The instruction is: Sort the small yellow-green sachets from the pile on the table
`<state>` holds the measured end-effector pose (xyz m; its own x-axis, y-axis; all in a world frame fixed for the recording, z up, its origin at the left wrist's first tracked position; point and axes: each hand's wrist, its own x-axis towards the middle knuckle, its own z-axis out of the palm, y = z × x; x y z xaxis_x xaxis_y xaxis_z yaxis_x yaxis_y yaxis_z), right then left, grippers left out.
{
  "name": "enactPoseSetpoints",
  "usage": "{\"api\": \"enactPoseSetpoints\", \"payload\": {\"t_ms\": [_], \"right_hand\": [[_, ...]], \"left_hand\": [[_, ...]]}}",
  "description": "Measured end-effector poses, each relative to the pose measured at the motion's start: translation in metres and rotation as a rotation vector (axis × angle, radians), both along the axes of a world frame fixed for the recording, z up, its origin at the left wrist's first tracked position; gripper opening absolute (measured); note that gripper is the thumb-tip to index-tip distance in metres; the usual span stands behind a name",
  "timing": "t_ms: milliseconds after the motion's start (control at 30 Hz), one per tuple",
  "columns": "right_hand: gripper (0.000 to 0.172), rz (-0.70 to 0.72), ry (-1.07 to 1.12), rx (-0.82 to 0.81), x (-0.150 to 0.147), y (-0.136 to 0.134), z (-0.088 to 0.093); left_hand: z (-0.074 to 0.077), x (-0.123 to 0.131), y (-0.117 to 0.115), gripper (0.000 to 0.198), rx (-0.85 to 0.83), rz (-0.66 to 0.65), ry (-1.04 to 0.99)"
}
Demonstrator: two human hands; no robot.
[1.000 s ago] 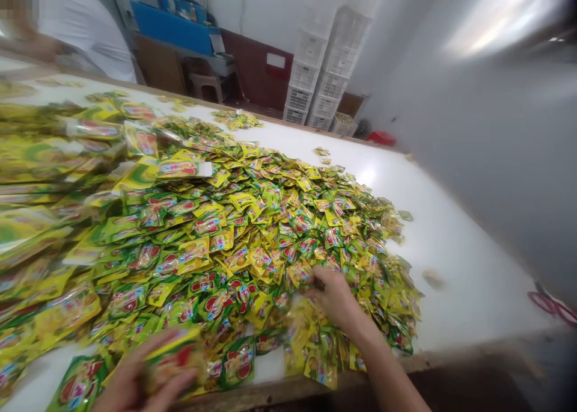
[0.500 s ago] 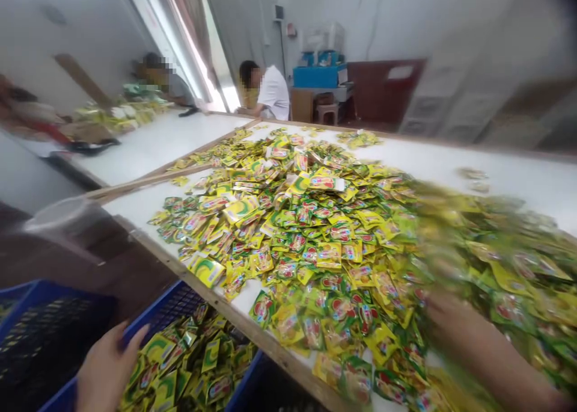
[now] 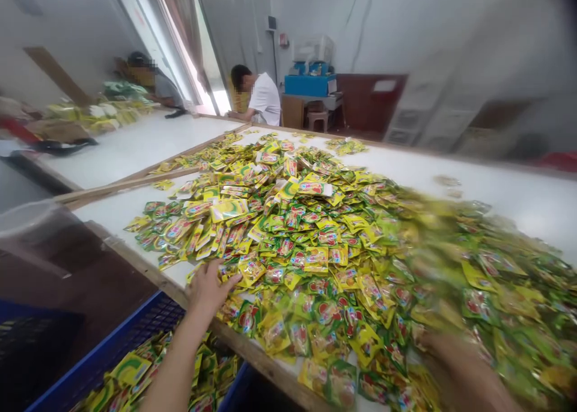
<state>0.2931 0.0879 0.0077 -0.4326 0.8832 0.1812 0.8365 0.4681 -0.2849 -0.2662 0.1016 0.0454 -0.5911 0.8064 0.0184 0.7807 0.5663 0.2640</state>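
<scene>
A wide heap of small yellow and green printed packets (image 3: 315,261) covers much of the white table. At the near wooden edge, my left hand (image 3: 210,289) reaches over the packets with thumb and fingers apart. It touches the packets at the heap's near left side; no packet shows clearly in its grasp. My right hand (image 3: 435,346) is low on the right among the packets, smeared by motion, so its fingers cannot be made out. Beneath my left forearm stands a blue plastic crate (image 3: 112,346) holding more such packets.
A wooden rail (image 3: 153,276) borders the table. Flat yellow boxes (image 3: 229,209) lie on the heap. A clear plastic tub (image 3: 27,219) is at the left. Beyond, a person in white (image 3: 265,99) sits at the far edge, with another person (image 3: 164,90) farther left.
My left hand has moved from above the blue crate up and right onto the packets at the table edge. My right hand has shifted slightly lower. The view has turned a little right.
</scene>
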Motion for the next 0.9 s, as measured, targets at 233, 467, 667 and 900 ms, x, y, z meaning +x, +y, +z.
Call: {"api": "enactPoseSetpoints", "payload": {"t_ms": [233, 467, 667, 900], "right_hand": [[0.020, -0.099, 0.143, -0.047, -0.011, -0.010, -0.009], [0.021, -0.151, 0.197, -0.051, -0.011, -0.014, -0.018], [0.029, -0.350, 0.408, -0.190, -0.016, -0.013, -0.001], [0.024, -0.425, 1.137, -0.236, -0.092, -0.006, 0.084]], "left_hand": [[0.005, 0.037, -0.013, 0.075, 0.166, 0.082, 0.063], [0.041, -0.014, 0.008, 0.091, 0.037, 0.188, -0.110], [0.072, 0.036, -0.011, 0.067, 0.137, -0.072, -0.511], [0.047, 0.198, -0.023, 0.051, 0.005, -0.489, -1.116]]}}
